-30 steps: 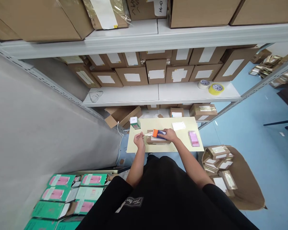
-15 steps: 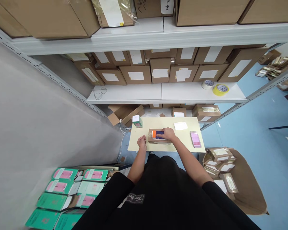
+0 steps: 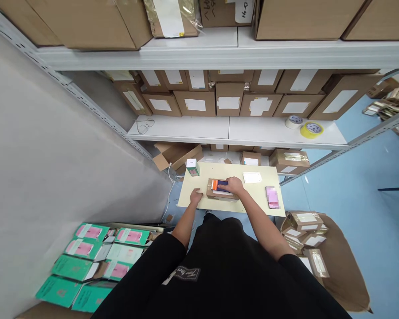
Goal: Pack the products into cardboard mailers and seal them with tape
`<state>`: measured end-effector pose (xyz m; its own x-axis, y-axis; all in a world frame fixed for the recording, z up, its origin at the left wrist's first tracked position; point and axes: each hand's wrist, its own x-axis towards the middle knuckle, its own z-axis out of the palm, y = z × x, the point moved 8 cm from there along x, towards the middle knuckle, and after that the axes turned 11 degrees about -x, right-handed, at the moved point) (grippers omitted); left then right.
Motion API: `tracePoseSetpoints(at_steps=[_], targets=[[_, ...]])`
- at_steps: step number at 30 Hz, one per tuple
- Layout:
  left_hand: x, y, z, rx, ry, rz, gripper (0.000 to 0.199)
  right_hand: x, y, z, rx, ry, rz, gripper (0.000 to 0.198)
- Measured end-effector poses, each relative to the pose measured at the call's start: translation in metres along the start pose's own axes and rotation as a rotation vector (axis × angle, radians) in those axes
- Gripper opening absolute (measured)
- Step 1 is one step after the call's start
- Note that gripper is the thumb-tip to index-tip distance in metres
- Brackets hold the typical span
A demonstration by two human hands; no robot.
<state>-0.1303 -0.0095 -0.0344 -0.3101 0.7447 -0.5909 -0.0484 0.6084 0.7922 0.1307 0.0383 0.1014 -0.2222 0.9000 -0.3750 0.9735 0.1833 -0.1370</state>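
A taped cardboard box (image 3: 213,194) with a white label lies in the middle of the cream tabletop (image 3: 193,204). My right hand (image 3: 234,185) is closed on a blue and orange tape dispenser (image 3: 214,184), which rests over the top of that box. To the left of the box, my left hand (image 3: 196,196) is at the tabletop with its fingers apart, holding nothing. A small green and white box (image 3: 193,167) stands at the table's back left. On the right side are a white slip (image 3: 252,177) and a pink item (image 3: 272,197), partly blurred.
A white shelf (image 3: 193,128) behind the table bears labelled cartons, a clear tape roll (image 3: 294,122) and a yellow tape roll (image 3: 311,130). At right, a large carton (image 3: 344,266) holds several packed boxes. Green boxes (image 3: 71,268) are stacked at lower left beside the wall.
My left hand has loosened from a curled shape to spread fingers and is slightly lower. The tape dispenser stays on the box in my right hand. The whole view has shifted slightly.
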Motion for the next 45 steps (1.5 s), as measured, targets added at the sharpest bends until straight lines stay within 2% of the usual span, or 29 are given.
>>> tracePoseSetpoints(at_steps=[2, 6, 8, 11, 13, 16, 19, 22, 26, 29, 34, 37, 42, 45], targets=[[0.002, 0.027, 0.001, 0.06, -0.114, 0.162, 0.06, 0.001, -0.001, 0.0, -0.005, -0.002, 0.003, 0.077], [-0.005, 0.078, 0.033, 0.311, -0.495, 0.55, 0.076, 0.003, -0.003, 0.0, -0.014, -0.017, 0.029, 0.08], [-0.004, 0.09, 0.043, 0.402, -0.549, 0.635, 0.074, 0.004, -0.004, -0.001, -0.011, -0.031, 0.043, 0.082], [-0.002, 0.099, 0.045, 0.415, -0.531, 0.701, 0.069, 0.002, -0.006, -0.006, -0.007, -0.04, 0.053, 0.082], [-0.001, 0.101, 0.043, 0.367, -0.496, 0.708, 0.065, -0.001, -0.005, -0.01, -0.012, -0.041, 0.049, 0.081], [0.004, 0.097, 0.039, 0.313, -0.459, 0.62, 0.066, -0.007, 0.006, -0.014, -0.009, -0.053, 0.049, 0.08], [0.012, 0.092, 0.038, 0.295, -0.423, 0.477, 0.066, -0.017, 0.037, -0.014, 0.004, -0.071, 0.09, 0.079], [0.013, 0.093, 0.04, 0.324, -0.429, 0.423, 0.066, -0.033, 0.082, -0.014, -0.013, -0.073, 0.148, 0.078], [0.008, 0.093, 0.051, 0.465, -0.53, 0.423, 0.079, -0.06, 0.144, -0.012, -0.033, -0.076, 0.233, 0.074], [0.008, 0.093, 0.054, 0.534, -0.544, 0.442, 0.085, -0.077, 0.181, -0.012, -0.031, -0.069, 0.296, 0.07], [0.007, 0.092, 0.06, 0.711, -0.575, 0.514, 0.086, -0.085, 0.215, -0.004, -0.03, -0.079, 0.356, 0.065], [0.003, 0.095, 0.062, 0.746, -0.589, 0.54, 0.085, -0.073, 0.208, 0.007, -0.039, -0.106, 0.402, 0.064], [-0.001, 0.099, 0.065, 0.743, -0.574, 0.547, 0.085, -0.036, 0.145, 0.04, 0.032, -0.147, 0.44, 0.056], [-0.002, 0.101, 0.064, 0.678, -0.57, 0.535, 0.083, -0.03, 0.117, 0.062, 0.075, -0.141, 0.459, 0.049]])
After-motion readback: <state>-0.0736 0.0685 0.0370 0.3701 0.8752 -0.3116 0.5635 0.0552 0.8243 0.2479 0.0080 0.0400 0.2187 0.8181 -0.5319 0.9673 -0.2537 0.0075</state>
